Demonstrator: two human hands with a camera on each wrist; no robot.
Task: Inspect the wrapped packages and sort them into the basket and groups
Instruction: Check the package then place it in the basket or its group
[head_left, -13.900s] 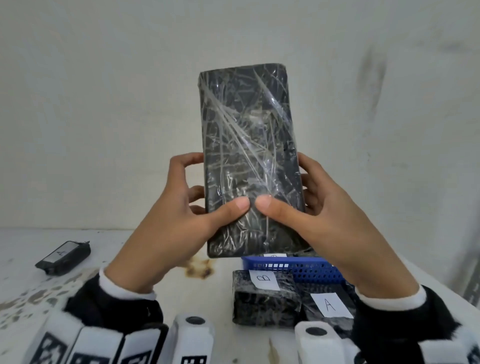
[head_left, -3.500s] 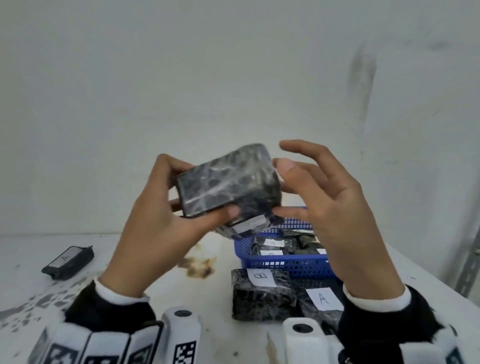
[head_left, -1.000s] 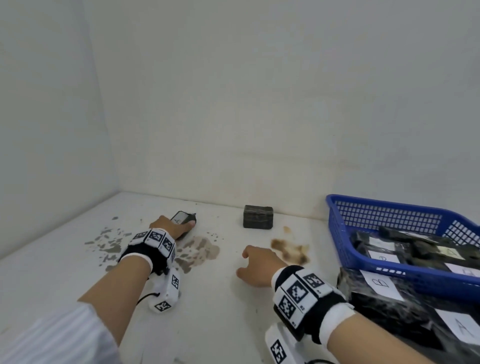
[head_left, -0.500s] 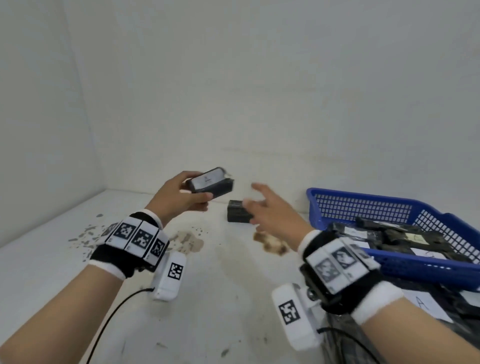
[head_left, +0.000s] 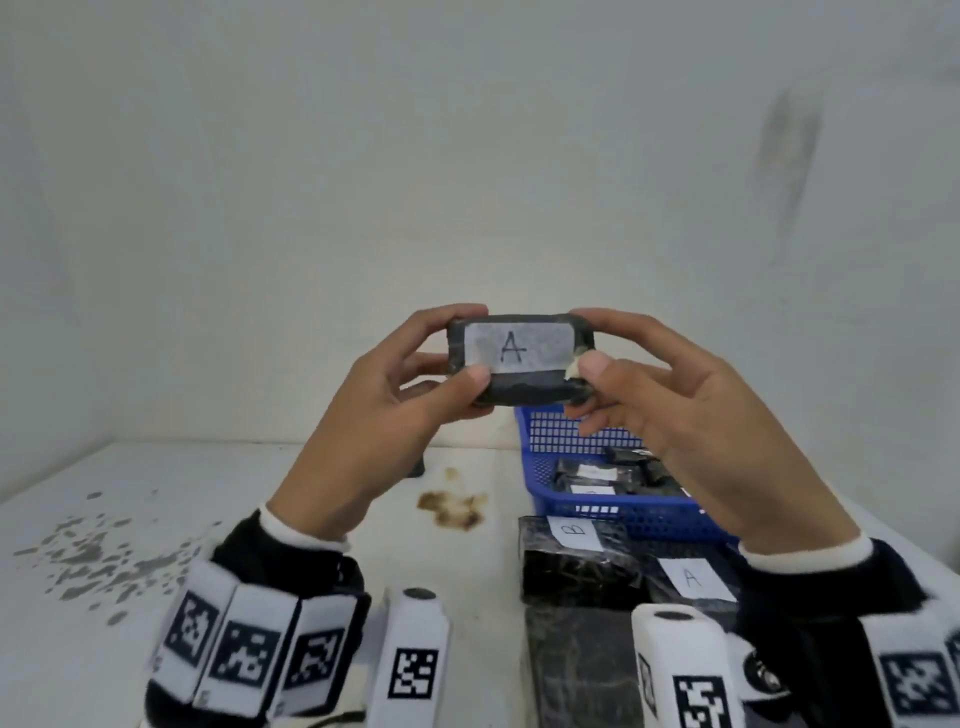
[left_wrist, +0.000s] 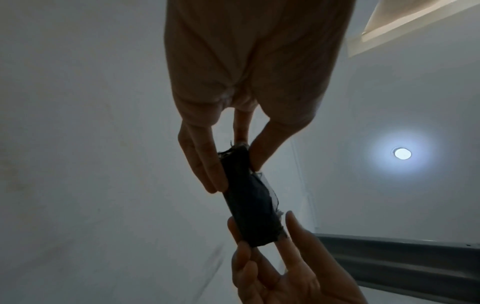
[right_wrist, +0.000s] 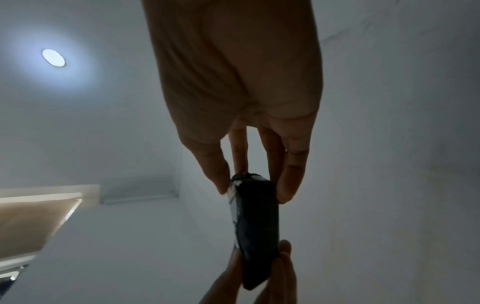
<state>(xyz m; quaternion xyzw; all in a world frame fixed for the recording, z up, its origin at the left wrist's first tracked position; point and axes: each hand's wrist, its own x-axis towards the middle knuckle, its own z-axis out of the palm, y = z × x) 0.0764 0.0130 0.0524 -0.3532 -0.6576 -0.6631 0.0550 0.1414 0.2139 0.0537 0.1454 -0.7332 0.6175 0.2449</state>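
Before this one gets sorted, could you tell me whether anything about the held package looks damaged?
The A-labelled package has a loose white scrap at its right end, by the right hand; the left wrist view shows frayed wrap along one edge. The left hand holds the other end.

Head view evenly bright, softly blurred; wrist views dim, hands backlit by a glaring ceiling lamp (left_wrist: 402, 153); edges warped.
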